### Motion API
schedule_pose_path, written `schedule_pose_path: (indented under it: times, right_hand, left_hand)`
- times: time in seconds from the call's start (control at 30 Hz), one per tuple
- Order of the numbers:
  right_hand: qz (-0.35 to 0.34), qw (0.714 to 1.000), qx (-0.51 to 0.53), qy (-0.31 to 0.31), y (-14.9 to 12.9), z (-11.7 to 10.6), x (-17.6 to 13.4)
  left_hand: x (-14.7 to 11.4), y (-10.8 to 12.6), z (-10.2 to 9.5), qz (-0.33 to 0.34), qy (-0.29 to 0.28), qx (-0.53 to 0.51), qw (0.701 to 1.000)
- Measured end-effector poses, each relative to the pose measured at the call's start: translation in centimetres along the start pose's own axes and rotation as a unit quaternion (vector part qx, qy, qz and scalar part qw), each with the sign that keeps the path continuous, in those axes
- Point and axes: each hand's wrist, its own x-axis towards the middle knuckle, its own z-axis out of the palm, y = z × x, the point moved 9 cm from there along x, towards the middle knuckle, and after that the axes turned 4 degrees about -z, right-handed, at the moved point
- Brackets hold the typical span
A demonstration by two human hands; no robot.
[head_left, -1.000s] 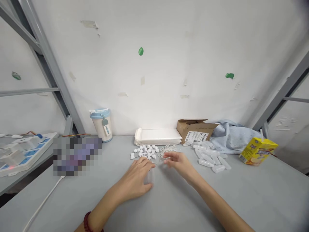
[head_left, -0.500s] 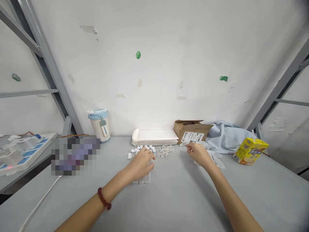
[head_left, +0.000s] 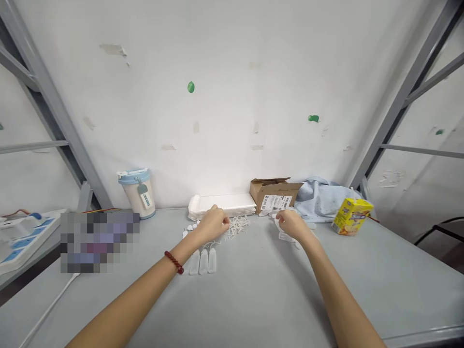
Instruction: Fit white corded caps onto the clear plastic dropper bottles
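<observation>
The left hand [head_left: 214,223] hung over the tabletop [head_left: 250,295], drawn forward off the row of clear cases [head_left: 203,262] it had been covering half a second earlier, while the right hand [head_left: 291,223], which a second earlier was at the tangle of pale loops [head_left: 237,226], worked over the loose cases [head_left: 286,237]. The shift suggested that the row had been set down for the moment and attention had passed to the loose cases.

At least four cases in the row lay just on the near side of the left hand, beside its wrist, their long axes running away from the person; thin strings at the far ends pointed forward, curving rightward. Beneath the right hand, one loose case lay nearly crosswise; others were hidden.

The left hand's fingers were curled loosely inward, its contents out of sight. The right hand's fingertips were drawn together beside a clear case; whether they gripped it could not be told. White caps [head_left: 189,228] sat just left of the left hand.
</observation>
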Motion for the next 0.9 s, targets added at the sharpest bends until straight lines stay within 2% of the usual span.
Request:
schedule_pose_path:
  times: [0.17, 0.37, 0.5, 0.57, 0.63, 0.67, 0.73, 0.83, 0.9]
  right_hand:
    - [0.0, 0.998, -0.011, -0.067, 0.1, 0.6, -0.7]
    - [0.018, 0.994, -0.038, -0.102, -0.2, 1.2, -1.4]
    - [-0.019, 0.996, -0.027, -0.078, -1.9, 0.7, -1.7]
    - [-0.065, 0.996, -0.002, -0.053, -3.8, 0.2, -1.8]
    - [-0.122, 0.99, 0.066, -0.003, -6.3, -0.8, -2.1]
    - [-0.152, 0.978, 0.139, 0.038, -7.6, -1.5, -2.5]
    - [-0.176, 0.928, 0.315, 0.088, -9.5, -2.2, -3.3]
    - [-0.184, 0.837, 0.515, 0.022, -12.7, -0.1, -4.6]
    - [-0.179, 0.799, 0.573, -0.034, -14.7, 1.7, -5.6]
  left_hand:
    - [-2.0, -1.8, -2.7, -0.031, 0.059, -0.043, 0.997]
    - [-4.3, -4.6, -3.8, -0.069, 0.107, -0.091, 0.988]
    - [-6.6, -6.2, -4.5, -0.077, 0.148, -0.121, 0.978]
    - [-7.7, -6.8, -4.9, -0.087, 0.176, -0.131, 0.972]
    - [-8.5, -6.9, -5.2, -0.085, 0.191, -0.138, 0.968]
    - [-8.8, -6.7, -5.3, -0.083, 0.195, -0.144, 0.967]
    - [-9.0, -6.2, -5.2, -0.081, 0.195, -0.16, 0.964]
    - [-8.9, -5.3, -4.4, -0.084, 0.179, -0.192, 0.961]
    - [-8.9, -4.9, -3.9, -0.082, 0.178, -0.206, 0.959]
